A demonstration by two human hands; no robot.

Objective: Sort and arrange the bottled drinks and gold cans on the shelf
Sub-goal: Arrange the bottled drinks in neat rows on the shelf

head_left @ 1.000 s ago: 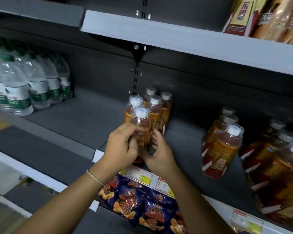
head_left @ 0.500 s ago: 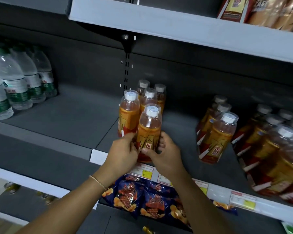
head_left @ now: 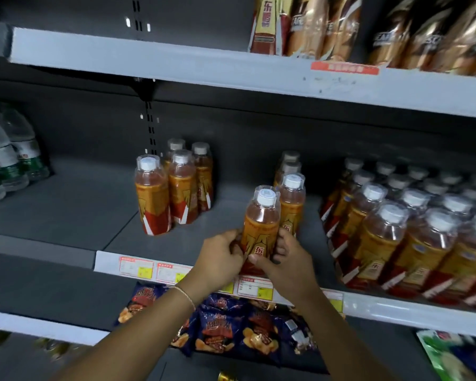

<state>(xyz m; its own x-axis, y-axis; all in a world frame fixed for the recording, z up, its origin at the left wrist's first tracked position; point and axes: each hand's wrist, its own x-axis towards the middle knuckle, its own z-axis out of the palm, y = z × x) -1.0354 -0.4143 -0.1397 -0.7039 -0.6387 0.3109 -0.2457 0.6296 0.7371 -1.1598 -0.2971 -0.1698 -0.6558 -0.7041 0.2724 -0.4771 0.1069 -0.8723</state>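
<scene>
Two hands, one bottle, right at the shelf lip

Left hand and right hand both curl round the lower body of an upright orange bottled drink at the front edge of the middle shelf, just in front of the next bottle in its row. Released too near the lip, it could tip onto the snack bags below. A hard push back could knock over the row behind.

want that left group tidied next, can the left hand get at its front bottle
Probably yes, once freed: the left hand grips the held bottle, but only bare shelf lies between it and that front bottle.
</scene>
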